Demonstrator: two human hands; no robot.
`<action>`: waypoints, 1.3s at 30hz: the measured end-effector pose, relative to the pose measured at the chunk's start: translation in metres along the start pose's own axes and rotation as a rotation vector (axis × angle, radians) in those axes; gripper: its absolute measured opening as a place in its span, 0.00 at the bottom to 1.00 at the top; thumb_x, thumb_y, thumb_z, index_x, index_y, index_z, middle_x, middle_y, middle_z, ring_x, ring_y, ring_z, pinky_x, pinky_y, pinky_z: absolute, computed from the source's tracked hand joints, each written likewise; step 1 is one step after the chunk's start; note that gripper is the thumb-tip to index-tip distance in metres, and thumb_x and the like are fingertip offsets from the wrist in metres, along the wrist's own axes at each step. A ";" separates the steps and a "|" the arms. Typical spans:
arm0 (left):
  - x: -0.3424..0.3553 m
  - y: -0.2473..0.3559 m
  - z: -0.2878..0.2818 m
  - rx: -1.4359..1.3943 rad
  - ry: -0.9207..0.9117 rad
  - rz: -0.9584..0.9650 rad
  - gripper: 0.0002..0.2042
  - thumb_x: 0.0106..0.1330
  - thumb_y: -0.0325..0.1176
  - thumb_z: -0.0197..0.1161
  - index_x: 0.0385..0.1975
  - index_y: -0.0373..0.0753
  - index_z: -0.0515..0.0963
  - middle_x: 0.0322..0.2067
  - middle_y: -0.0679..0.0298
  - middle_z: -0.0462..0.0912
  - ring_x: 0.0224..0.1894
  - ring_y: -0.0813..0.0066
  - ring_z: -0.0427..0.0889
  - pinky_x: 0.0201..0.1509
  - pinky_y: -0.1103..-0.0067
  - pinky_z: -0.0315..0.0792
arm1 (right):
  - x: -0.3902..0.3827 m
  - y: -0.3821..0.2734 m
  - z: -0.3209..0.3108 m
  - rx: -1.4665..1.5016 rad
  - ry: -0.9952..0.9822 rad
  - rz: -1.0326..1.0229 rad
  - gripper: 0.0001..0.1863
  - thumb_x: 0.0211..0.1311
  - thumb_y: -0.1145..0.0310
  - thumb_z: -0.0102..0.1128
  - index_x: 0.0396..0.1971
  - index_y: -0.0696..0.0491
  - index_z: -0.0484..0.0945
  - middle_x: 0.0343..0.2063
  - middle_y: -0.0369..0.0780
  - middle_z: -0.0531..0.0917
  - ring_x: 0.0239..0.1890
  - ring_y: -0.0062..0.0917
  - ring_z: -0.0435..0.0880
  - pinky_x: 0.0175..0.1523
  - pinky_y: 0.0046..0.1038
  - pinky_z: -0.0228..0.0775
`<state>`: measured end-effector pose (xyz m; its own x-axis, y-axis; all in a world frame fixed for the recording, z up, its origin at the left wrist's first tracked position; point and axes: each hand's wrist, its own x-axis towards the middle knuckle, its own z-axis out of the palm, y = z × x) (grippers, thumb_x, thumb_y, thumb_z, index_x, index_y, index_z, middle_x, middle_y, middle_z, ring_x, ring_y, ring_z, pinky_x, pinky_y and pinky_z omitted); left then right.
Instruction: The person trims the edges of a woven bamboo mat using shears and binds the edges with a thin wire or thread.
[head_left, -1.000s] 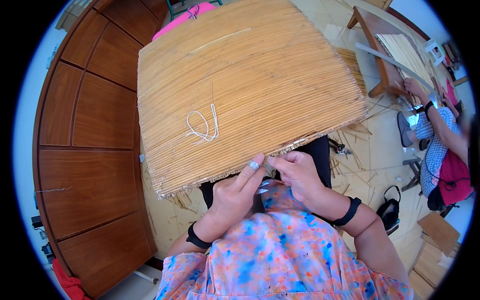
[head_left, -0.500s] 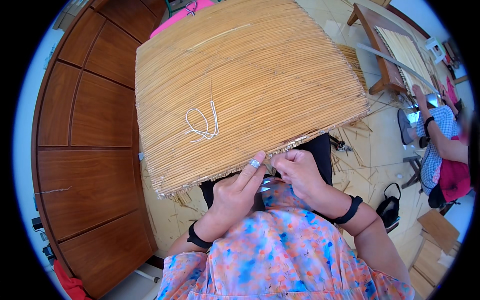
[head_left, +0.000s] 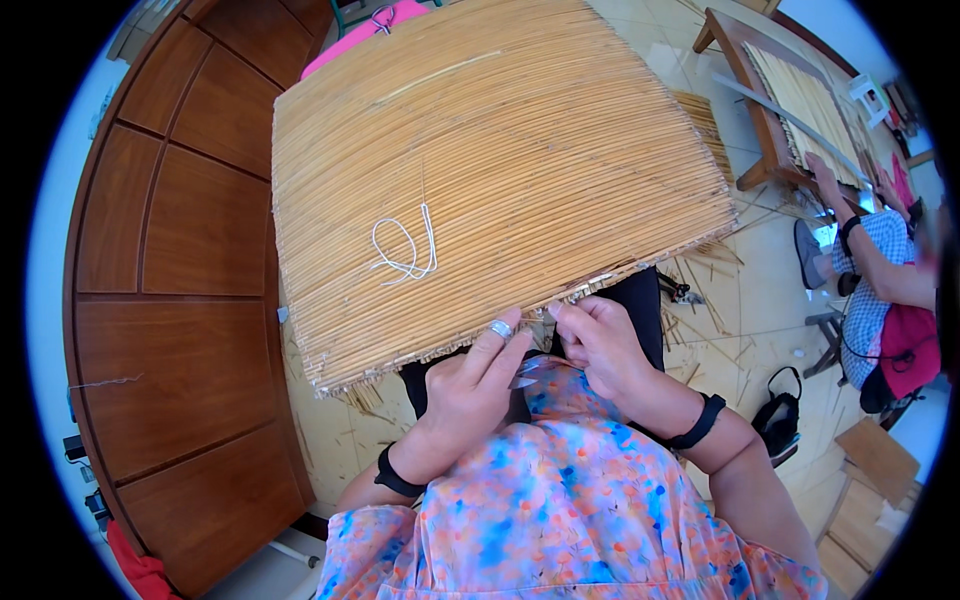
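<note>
A large straw-coloured mat of thin reed stalks (head_left: pixel 500 170) lies in front of me, its near edge above my lap. A loose loop of white string (head_left: pixel 434 240) with a thin needle-like end rests on it. My left hand (head_left: pixel 468 382), with a silver ring, is closed at the near edge, thumb and forefinger against the stalk ends. Pointed metal scissors blades (head_left: pixel 524 376) stick out from under its palm; the handles are hidden. Beside it, my right hand (head_left: pixel 600 345) pinches at the same edge, thumb and forefinger together. What they grip is too small to make out.
Wooden cabinets (head_left: pixel 190 370) stand close on the left. Cut stalks (head_left: pixel 705 310) litter the tiled floor on the right, near a black bag (head_left: pixel 778 415). Another person's arm (head_left: pixel 880 270) reaches to a bench (head_left: pixel 752 60) with a paler mat (head_left: pixel 795 95).
My left fingertips have shifted slightly left along the edge, and the scissors blades have turned a little. My right hand has opened up slightly in angle. The other person's hand has moved farther onto the bench.
</note>
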<state>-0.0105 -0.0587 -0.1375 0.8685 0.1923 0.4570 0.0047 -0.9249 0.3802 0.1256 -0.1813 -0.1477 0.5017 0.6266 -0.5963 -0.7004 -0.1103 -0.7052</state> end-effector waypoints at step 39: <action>0.034 0.006 -0.001 0.095 0.056 -0.141 0.13 0.49 0.26 0.71 0.35 0.41 0.79 0.30 0.61 0.74 0.20 0.66 0.76 0.19 0.74 0.68 | 0.006 -0.002 -0.012 0.052 -0.134 0.029 0.20 0.64 0.55 0.62 0.17 0.50 0.70 0.13 0.29 0.67 0.14 0.11 0.58 0.18 0.17 0.47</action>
<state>0.0185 -0.0579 -0.1193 0.8269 0.3382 0.4493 0.1738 -0.9135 0.3677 0.1358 -0.1865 -0.1543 0.4112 0.7216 -0.5570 -0.7405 -0.0919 -0.6657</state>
